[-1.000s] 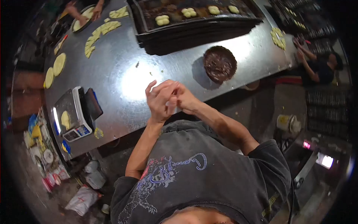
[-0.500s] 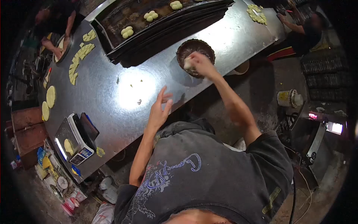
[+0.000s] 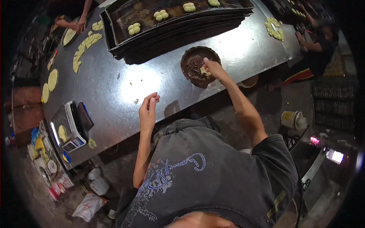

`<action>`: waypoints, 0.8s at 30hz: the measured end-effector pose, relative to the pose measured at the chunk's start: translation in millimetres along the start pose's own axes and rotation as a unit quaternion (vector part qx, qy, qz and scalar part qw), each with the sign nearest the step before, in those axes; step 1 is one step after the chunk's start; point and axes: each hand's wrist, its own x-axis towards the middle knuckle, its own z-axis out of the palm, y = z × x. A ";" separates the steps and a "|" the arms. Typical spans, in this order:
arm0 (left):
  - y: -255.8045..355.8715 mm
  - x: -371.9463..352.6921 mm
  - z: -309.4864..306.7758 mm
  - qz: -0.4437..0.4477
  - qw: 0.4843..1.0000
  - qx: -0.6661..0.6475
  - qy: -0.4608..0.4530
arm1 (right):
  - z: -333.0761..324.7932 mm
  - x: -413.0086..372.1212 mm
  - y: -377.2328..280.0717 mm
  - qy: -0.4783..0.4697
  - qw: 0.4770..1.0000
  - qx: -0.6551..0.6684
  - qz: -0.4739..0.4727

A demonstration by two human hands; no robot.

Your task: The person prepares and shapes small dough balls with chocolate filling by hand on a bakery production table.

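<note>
We saw the right hand (image 3: 215, 69) reaching into a bowl (image 3: 183, 65) of dark paste (image 3: 194, 62), its bent fingers touching a pale piece of dough (image 3: 205, 72) inside the rim. Whether they gripped the piece or only met it, we could not tell. The bowl's near rim stood close to the table's near edge, and behind the right fingers the wrist crossed that edge. Beyond the fingertips, a strip of metal separated the far rim from a stack of trays (image 3: 182, 28).

We found the left hand (image 3: 148, 108) above the table, well apart from the bowl, its fingers side by side and loosely bent, the thumb close alongside. A stretch of metal between the left fingers and the bowl gave room for moving sideways.

The table (image 3: 114, 125) shone brightly just beyond the left fingertips, where we noticed a few crumbs (image 3: 135, 101). Farther to the left of those fingers sat a scale (image 3: 75, 142) bearing a dough lump (image 3: 62, 133), with cut dough (image 3: 84, 47) and flat rounds (image 3: 53, 79) farther out. Past the right fingers, we saw dough clusters (image 3: 161, 15) on the top tray, a dough ring (image 3: 274, 29) to the right, and a bucket (image 3: 291, 119) off the table.
</note>
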 end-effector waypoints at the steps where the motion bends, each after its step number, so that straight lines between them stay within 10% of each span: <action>1: 8.0 1.2 5.6 -0.001 1.000 -0.014 0.002 | 9.4 2.5 2.2 0.038 0.990 -0.123 -0.052; 4: 15.3 8.3 17.4 0.016 0.998 -0.061 -0.008 | 38.1 -14.7 3.0 0.002 0.955 -0.266 -0.133; 8: 40.8 10.8 19.6 0.032 0.995 -0.089 -0.033 | 58.6 -30.4 -47.3 -0.069 0.993 0.100 0.004; 14: 64.4 9.1 9.0 0.115 0.987 -0.079 -0.079 | 110.4 -95.0 -138.1 -0.270 0.795 0.541 -0.051; 24: 65.4 2.5 -57.6 0.075 0.976 -0.185 0.091 | 221.9 -135.8 -180.5 -0.099 0.924 0.306 -0.205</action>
